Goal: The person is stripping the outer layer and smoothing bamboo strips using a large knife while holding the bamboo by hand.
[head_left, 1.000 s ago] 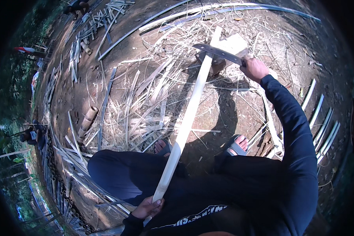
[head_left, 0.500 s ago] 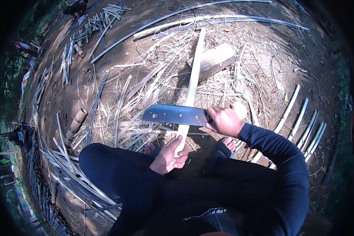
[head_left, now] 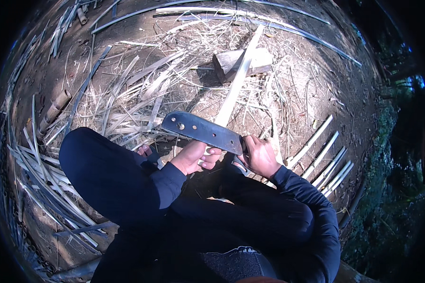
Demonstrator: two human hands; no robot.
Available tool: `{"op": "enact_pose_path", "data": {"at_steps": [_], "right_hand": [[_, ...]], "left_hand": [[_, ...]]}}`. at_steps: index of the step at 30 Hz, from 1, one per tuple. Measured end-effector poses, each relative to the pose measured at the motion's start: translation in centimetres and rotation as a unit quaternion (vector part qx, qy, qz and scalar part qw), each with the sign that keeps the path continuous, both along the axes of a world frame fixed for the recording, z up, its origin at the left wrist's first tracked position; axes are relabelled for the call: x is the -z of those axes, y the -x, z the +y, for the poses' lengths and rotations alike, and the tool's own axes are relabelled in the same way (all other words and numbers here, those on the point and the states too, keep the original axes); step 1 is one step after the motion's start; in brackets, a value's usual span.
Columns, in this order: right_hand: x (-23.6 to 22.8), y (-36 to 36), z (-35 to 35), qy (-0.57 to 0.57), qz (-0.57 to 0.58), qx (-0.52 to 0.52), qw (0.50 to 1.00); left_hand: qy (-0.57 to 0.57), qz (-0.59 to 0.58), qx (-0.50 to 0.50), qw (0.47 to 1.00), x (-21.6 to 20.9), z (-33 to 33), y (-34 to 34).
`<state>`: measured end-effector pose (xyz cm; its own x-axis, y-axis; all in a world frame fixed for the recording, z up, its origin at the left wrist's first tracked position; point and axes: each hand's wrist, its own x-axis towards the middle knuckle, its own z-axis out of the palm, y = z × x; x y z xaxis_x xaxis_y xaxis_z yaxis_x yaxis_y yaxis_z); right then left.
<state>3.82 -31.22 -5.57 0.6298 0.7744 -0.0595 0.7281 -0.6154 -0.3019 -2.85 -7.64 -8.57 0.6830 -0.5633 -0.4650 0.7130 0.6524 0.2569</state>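
Observation:
In my right hand [head_left: 260,156] is the handle of a broad dark cleaver [head_left: 204,132]. Its blade has several holes and points left across a pale bamboo strip [head_left: 236,89]. My left hand [head_left: 197,157] is closed round the strip's near end, just below the blade, which hides that end and part of the fingers. From there the strip runs away from me, and its far part lies over a wooden block [head_left: 226,63] on the ground. Whether the edge touches the strip I cannot tell.
Thin shavings [head_left: 141,89] litter the ground around the block. Split bamboo strips [head_left: 323,155] lie at the right, with more strips [head_left: 52,188] heaped at the left. A bamboo piece [head_left: 55,111] rests beyond my left knee. Long strips [head_left: 250,18] curve across the far side.
The cleaver has come nearer me along the strip, its tip now angled further away than its handle. Both hands appear closer together. The view has shifted and turned.

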Motion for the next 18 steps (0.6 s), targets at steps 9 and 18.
{"op": "enact_pose_path", "data": {"at_steps": [9, 18], "right_hand": [[0.9, -3.6, 0.8, -0.046, -0.014, -0.033, 0.998], [0.6, -5.0, -0.2, -0.019, -0.014, -0.057, 0.998]], "left_hand": [[0.005, -0.050, -0.005, 0.999, -0.6, -0.6, 0.4], [-0.068, -0.022, -0.057, 0.996, -0.8, -2.4, 0.1]]}}
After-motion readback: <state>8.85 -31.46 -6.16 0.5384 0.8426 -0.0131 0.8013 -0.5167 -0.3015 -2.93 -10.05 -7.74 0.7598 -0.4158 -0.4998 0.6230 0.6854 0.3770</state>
